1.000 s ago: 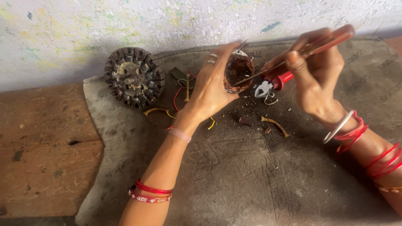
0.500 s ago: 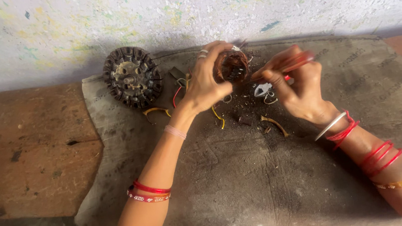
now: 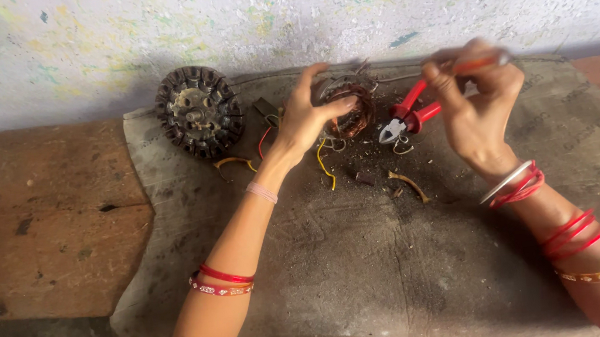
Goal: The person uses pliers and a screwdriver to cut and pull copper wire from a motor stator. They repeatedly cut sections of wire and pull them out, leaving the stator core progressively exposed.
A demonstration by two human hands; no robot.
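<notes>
My left hand (image 3: 310, 119) grips a round copper-wound motor coil (image 3: 350, 110) that rests near the back of a grey cloth mat (image 3: 341, 275), thumb on its top and fingers behind it. To the right and slightly raised, my right hand (image 3: 476, 109) is closed around a thin red-handled tool (image 3: 478, 63), its tip blurred. Between the two hands, red-handled pliers (image 3: 406, 116) lie on the mat with their jaws pointing down-left. Yellow and red wires (image 3: 323, 160) trail from the coil.
A dark round slotted motor core (image 3: 199, 111) sits at the mat's back left. Wire scraps and debris (image 3: 405, 180) lie in front of the coil. A paint-speckled wall (image 3: 284, 14) runs along the back. A brown slab (image 3: 38, 218) lies left of the mat.
My right hand has pulled away from the coil to the right and lifted, taking the thin tool with it. The pliers now show fully on the mat. My left hand stays on the coil.
</notes>
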